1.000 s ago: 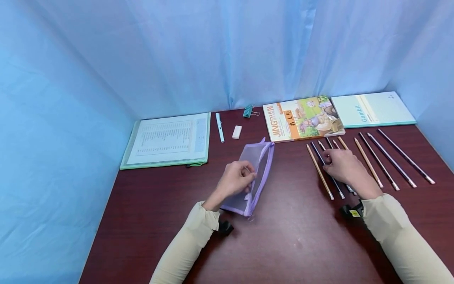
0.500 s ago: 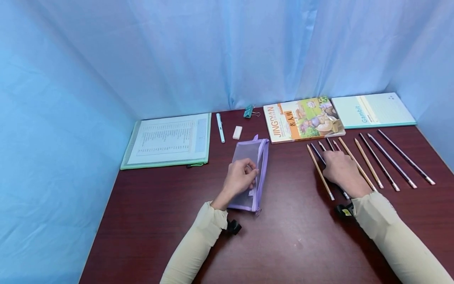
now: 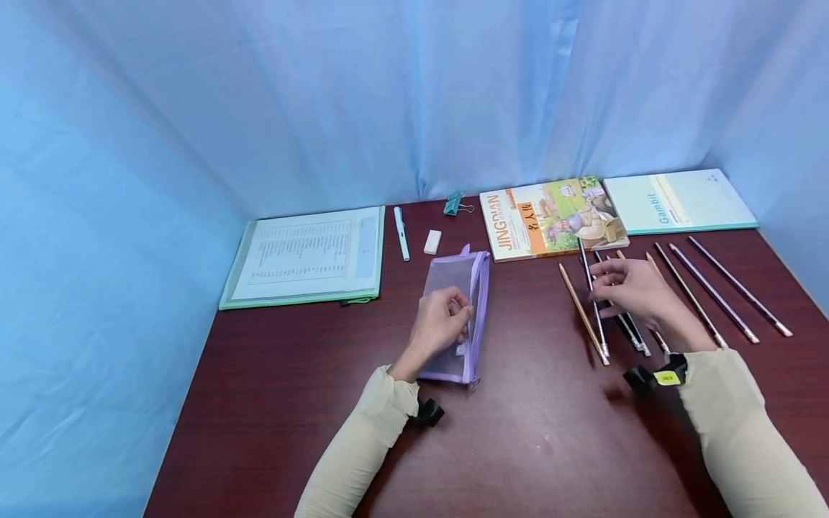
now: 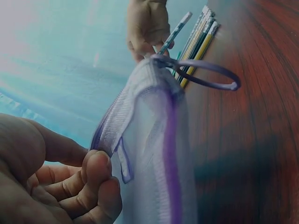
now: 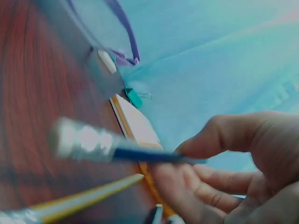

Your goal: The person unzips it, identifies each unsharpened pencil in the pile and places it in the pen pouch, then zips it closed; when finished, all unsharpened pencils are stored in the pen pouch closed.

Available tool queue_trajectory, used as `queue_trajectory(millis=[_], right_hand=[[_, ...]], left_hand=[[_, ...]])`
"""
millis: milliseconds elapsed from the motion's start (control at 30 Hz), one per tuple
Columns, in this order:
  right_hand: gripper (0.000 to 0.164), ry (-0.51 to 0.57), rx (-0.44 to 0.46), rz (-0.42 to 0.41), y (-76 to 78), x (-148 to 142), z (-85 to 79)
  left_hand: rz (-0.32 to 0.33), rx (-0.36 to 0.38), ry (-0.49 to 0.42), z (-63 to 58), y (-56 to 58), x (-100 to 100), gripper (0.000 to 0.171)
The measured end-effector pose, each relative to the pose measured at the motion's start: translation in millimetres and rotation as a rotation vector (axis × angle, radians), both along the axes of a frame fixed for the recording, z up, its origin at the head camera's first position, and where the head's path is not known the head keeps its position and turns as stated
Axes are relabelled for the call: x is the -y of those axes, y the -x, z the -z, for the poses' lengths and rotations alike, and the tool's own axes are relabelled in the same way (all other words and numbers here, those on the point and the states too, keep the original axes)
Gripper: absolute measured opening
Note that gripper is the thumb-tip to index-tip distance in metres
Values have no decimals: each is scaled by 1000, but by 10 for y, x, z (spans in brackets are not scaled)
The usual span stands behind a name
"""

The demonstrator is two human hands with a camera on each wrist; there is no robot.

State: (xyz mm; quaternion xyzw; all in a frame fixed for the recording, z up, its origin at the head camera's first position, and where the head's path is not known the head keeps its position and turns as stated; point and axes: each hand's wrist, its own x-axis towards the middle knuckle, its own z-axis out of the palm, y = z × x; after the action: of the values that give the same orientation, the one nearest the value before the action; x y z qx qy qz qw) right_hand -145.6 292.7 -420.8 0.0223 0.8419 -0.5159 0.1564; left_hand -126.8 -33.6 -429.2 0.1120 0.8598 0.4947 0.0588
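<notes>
A purple-trimmed mesh zip pencil case lies in the middle of the table, its zip side parted. My left hand pinches the zipper edge between thumb and fingertips, plain in the left wrist view, where a purple pull loop sticks out. To the right, my right hand pinches a dark pencil by its shaft, raised at a slant. Its white eraser end and metal band are blurred in the right wrist view. A yellow pencil lies just left of it, and other pencils lie partly under the hand.
Several more pencils lie in a row at the right. Behind stand a book, a Gambit notebook, a teal binder clip, a white eraser and a light blue pen. A green-edged document folder lies at the left.
My right hand has lifted a dark pencil from the row. The pencil case has turned more upright and shifted slightly left, still in my left hand. A yellow pencil has moved right within the row.
</notes>
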Motion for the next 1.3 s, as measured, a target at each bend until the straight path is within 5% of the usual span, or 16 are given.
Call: queue_trajectory(millis=[133, 233, 433, 767, 1067, 1300], right_hand=[[25, 535, 93, 18, -13, -44, 169], [32, 901, 182, -30, -29, -54, 283], [40, 1182, 295, -119, -34, -22, 424], [40, 1189, 297, -114, -37, 49, 448], [34, 928, 253, -156, -52, 428, 290], [32, 720, 321, -196, 25, 827, 280]], left_hand=[[-8, 1, 3, 11, 7, -11, 10], [-9, 5, -4, 16, 8, -20, 10], [-5, 8, -7, 39, 13, -29, 10], [-12, -7, 24, 34, 9, -30, 10], [-17, -4, 1, 19, 7, -26, 10], [-20, -6, -20, 18, 10, -36, 9]])
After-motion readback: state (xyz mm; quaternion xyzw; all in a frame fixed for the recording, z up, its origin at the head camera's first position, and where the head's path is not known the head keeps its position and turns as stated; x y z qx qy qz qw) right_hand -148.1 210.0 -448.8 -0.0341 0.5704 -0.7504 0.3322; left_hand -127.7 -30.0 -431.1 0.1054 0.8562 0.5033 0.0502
